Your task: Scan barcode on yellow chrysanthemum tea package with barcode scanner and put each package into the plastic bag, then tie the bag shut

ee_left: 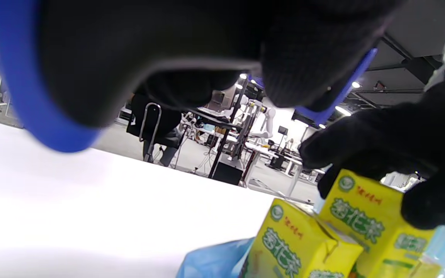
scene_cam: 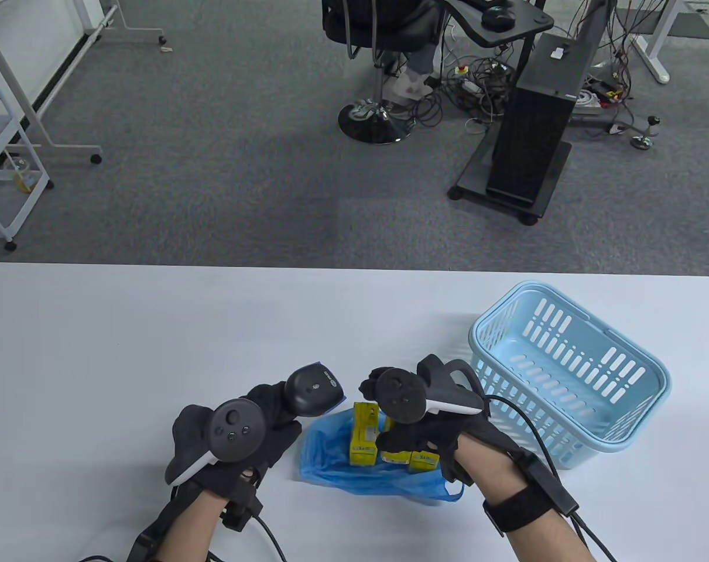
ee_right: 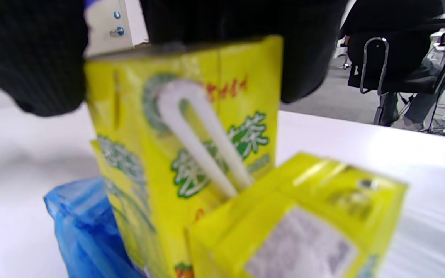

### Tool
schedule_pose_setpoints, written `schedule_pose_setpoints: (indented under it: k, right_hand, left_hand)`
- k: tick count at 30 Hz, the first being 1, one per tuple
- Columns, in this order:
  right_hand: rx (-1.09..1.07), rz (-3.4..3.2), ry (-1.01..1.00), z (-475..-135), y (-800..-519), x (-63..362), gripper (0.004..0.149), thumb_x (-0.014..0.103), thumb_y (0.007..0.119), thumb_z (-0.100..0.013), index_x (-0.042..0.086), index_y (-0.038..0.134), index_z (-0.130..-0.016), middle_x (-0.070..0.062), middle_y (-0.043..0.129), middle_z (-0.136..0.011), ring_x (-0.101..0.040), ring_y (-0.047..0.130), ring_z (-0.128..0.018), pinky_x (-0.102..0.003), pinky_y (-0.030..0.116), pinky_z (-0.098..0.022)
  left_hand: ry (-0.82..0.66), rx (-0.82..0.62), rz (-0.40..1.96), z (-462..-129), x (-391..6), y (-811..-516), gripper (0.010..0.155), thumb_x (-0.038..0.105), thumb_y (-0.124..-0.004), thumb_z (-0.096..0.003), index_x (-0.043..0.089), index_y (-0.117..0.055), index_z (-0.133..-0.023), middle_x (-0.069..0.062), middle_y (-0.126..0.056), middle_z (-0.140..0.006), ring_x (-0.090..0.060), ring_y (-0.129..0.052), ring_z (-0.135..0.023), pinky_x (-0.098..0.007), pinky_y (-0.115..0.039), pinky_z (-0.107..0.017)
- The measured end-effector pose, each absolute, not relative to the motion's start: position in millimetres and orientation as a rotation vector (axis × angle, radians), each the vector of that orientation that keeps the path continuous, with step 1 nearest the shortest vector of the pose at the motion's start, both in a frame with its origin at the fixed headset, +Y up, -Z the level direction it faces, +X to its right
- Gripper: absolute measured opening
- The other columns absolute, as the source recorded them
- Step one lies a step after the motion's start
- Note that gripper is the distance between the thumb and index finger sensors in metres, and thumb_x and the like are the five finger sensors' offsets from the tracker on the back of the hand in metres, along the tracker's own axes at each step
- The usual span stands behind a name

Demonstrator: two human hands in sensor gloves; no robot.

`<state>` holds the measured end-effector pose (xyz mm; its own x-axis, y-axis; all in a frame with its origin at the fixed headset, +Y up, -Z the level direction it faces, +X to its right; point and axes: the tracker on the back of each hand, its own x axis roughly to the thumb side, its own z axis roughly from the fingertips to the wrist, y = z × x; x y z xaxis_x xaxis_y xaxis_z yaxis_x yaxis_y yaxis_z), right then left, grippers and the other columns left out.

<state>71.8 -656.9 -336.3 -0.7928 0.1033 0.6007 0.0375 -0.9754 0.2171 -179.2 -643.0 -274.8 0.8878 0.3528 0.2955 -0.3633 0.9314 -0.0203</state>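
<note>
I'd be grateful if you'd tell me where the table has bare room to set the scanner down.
The white table is bare left of the left hand and along the far edge, up to the basket. It is crowded around the blue bag, the yellow cartons and the right hand.

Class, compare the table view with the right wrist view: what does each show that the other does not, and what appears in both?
Only the table view shows the left hand holding the barcode scanner, and the light blue basket. Only the right wrist view shows the white straw on the front of the carton in the right hand's grip. Both show the yellow tea packages at the blue plastic bag on the white table.
</note>
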Motion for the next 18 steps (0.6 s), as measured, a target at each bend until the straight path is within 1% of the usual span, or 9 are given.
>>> schedule_pose_setpoints:
  k: [3,11,18]
  right_hand:
    - [1.001,2.94,0.372,-339.0,-666.3,68.0,0.098,0.049,0.093,-0.024,0.011,0.053,-0.105,-0.017,0.05,-0.106,-0.034,0.088,-0.084,-0.05,0.081,-0.061]
    - [1.02,2.995,0.48,-342.2,-688.9,60.6,0.1,0.049,0.092,-0.025,0.009,0.049,-0.106,-0.018,0.047,-0.107,-0.031,0.088,-0.086,-0.049,0.08,-0.062]
    - [0.983,2.997,0.483,-343.7,-692.2,61.2,0.099,0.048,0.091,-0.027,0.01,0.046,-0.106,-0.018,0.044,-0.108,-0.032,0.082,-0.09,-0.051,0.074,-0.065]
  left_hand:
    - [-0.297,0.029,0.383,-275.7,-180.4,-644.2,0.06,0.045,-0.091,-0.047,0.023,-0.072,-0.1,-0.006,-0.087,-0.088,-0.02,-0.1,-0.065,-0.044,-0.084,-0.049]
    - [-0.3,0.023,0.37,-276.2,-180.7,-644.8,0.06,0.045,-0.09,-0.0472,0.022,-0.072,-0.1,-0.006,-0.087,-0.088,-0.02,-0.1,-0.065,-0.044,-0.084,-0.049]
    - [-0.29,0.016,0.383,-276.4,-182.1,-645.3,0.06,0.045,-0.09,-0.0472,0.022,-0.072,-0.1,-0.006,-0.087,-0.088,-0.021,-0.1,-0.065,-0.044,-0.084,-0.05]
